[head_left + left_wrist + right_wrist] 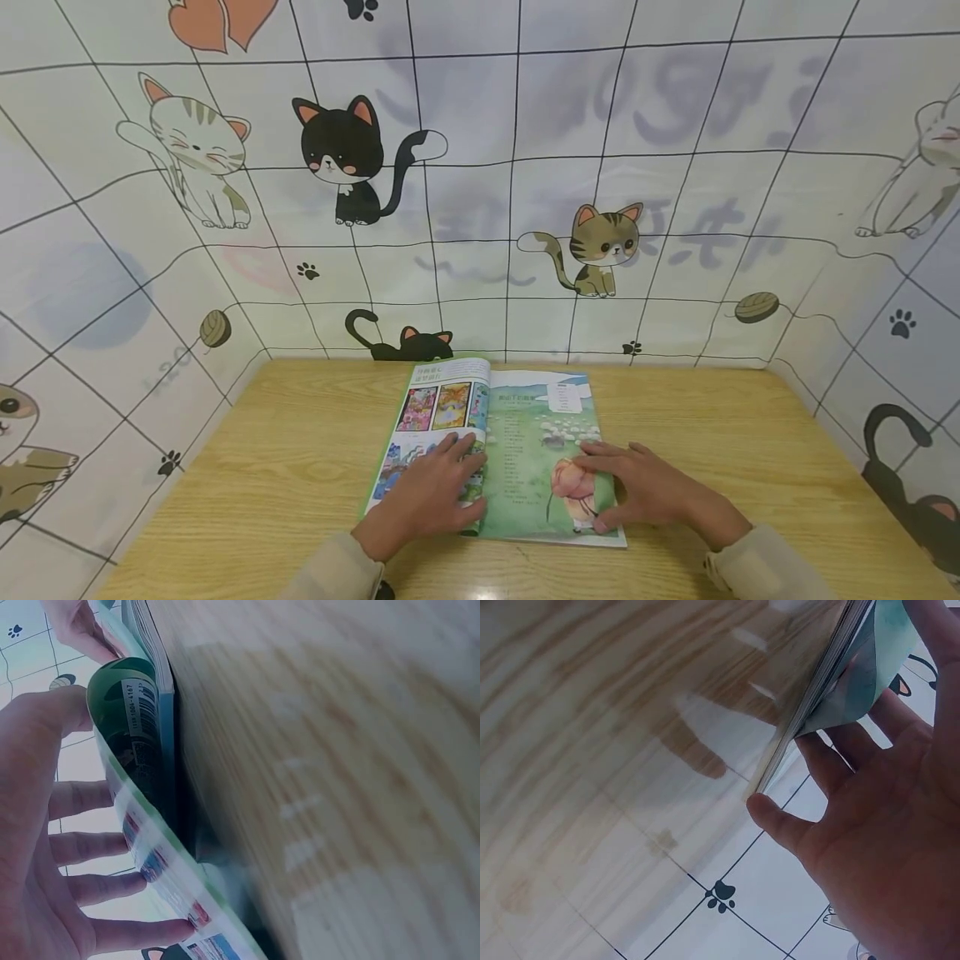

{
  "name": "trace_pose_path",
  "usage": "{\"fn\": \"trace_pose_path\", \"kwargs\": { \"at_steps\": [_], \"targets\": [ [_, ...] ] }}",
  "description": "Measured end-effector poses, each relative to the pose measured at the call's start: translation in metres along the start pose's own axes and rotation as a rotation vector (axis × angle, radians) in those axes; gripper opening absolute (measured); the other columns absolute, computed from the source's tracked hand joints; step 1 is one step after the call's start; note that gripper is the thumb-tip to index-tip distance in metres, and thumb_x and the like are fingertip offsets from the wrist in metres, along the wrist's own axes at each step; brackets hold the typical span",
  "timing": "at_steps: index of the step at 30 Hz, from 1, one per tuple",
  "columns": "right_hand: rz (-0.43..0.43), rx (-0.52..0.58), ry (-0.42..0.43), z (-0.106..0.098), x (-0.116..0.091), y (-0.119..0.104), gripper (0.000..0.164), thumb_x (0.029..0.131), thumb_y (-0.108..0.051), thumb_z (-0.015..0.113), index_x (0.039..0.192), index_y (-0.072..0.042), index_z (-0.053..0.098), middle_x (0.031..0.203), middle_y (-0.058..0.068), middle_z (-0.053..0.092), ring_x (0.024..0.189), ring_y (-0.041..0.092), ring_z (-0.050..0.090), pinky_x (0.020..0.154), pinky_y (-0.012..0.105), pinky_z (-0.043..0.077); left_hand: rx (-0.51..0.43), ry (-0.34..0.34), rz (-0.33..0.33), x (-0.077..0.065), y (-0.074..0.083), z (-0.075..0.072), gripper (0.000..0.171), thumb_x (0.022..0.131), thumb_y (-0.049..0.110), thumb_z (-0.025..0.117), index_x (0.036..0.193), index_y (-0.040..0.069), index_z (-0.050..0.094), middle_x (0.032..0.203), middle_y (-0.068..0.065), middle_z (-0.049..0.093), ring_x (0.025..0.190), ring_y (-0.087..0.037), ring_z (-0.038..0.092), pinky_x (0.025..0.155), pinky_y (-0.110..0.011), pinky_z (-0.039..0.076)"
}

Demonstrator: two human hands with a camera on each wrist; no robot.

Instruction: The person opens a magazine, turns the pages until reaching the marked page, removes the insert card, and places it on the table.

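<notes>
A magazine (525,467) lies open on the wooden table. Its left page carries colourful pictures, and its right page shows a green meadow with a pink figure. My left hand (438,492) rests on the lower left page with its fingers spread and the thumb near the fold. In the left wrist view the left cover (124,761) bows up from the table, showing a barcode underneath. At the right page's outer edge is my right hand (637,487), fingertips on the paper and thumb by the lower corner. In the right wrist view a page (855,697) curves up beneath those fingers.
The wooden table (300,433) extends to both sides of the magazine. A white cloth backdrop (480,183) with black grid lines and cartoon cats rises behind the table and along both sides. Beige sleeves (341,571) cover the forearms.
</notes>
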State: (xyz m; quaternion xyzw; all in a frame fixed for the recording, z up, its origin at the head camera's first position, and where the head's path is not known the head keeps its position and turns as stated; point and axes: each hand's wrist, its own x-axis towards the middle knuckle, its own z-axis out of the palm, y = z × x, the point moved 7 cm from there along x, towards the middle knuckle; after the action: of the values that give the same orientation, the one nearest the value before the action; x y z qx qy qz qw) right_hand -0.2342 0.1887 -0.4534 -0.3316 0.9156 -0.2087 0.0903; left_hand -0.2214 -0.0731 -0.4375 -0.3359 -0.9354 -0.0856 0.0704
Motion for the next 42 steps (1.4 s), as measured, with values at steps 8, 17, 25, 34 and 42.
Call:
{"fn": "trace_pose_path", "kwargs": {
  "at_steps": [8, 17, 25, 34, 42],
  "targets": [
    [0.022, -0.067, 0.043, -0.002, 0.005, -0.003, 0.085, 0.077, -0.069, 0.069, 0.139, -0.012, 0.058, 0.146, 0.014, 0.052, 0.133, 0.037, 0.048, 0.101, 0.070, 0.031, -0.002, -0.046, -0.049, 0.001, 0.002, 0.002, 0.077, 0.084, 0.076, 0.054, 0.131, 0.015, 0.063, 0.145, -0.013, 0.051, 0.131, -0.036, 0.050, 0.085, -0.054, 0.054],
    [-0.023, -0.158, 0.208, -0.014, 0.012, -0.014, 0.082, 0.079, -0.068, 0.068, 0.140, -0.013, 0.057, 0.141, 0.011, 0.056, 0.131, 0.032, 0.050, 0.103, 0.064, 0.035, 0.051, -0.115, -0.093, 0.002, 0.007, 0.007, 0.106, 0.071, 0.093, 0.044, 0.140, 0.014, 0.056, 0.152, -0.012, 0.044, 0.137, -0.036, 0.044, 0.090, -0.056, 0.051],
    [-0.057, -0.180, 0.278, -0.026, 0.016, -0.023, 0.083, 0.082, -0.068, 0.065, 0.142, -0.012, 0.054, 0.141, 0.011, 0.056, 0.131, 0.033, 0.050, 0.104, 0.063, 0.035, 0.146, -0.096, -0.070, 0.003, 0.012, 0.007, 0.104, 0.070, 0.091, 0.050, 0.139, 0.014, 0.056, 0.151, -0.012, 0.044, 0.137, -0.037, 0.044, 0.088, -0.054, 0.053],
    [-0.024, -0.135, 0.284, -0.033, 0.017, -0.026, 0.075, 0.087, -0.062, 0.064, 0.144, -0.014, 0.052, 0.143, 0.012, 0.054, 0.133, 0.036, 0.048, 0.104, 0.064, 0.035, 0.163, -0.029, -0.038, 0.003, 0.011, -0.001, 0.080, 0.079, 0.075, 0.060, 0.132, 0.014, 0.062, 0.144, -0.012, 0.051, 0.131, -0.038, 0.050, 0.082, -0.053, 0.056],
    [0.000, -0.064, 0.281, -0.037, 0.014, -0.028, 0.069, 0.089, -0.056, 0.066, 0.145, -0.018, 0.052, 0.146, 0.013, 0.051, 0.136, 0.038, 0.045, 0.103, 0.066, 0.034, 0.185, -0.004, -0.030, 0.002, 0.008, -0.006, 0.070, 0.083, 0.069, 0.060, 0.130, 0.018, 0.064, 0.142, -0.011, 0.053, 0.130, -0.039, 0.051, 0.093, -0.058, 0.049]
  ]
}}
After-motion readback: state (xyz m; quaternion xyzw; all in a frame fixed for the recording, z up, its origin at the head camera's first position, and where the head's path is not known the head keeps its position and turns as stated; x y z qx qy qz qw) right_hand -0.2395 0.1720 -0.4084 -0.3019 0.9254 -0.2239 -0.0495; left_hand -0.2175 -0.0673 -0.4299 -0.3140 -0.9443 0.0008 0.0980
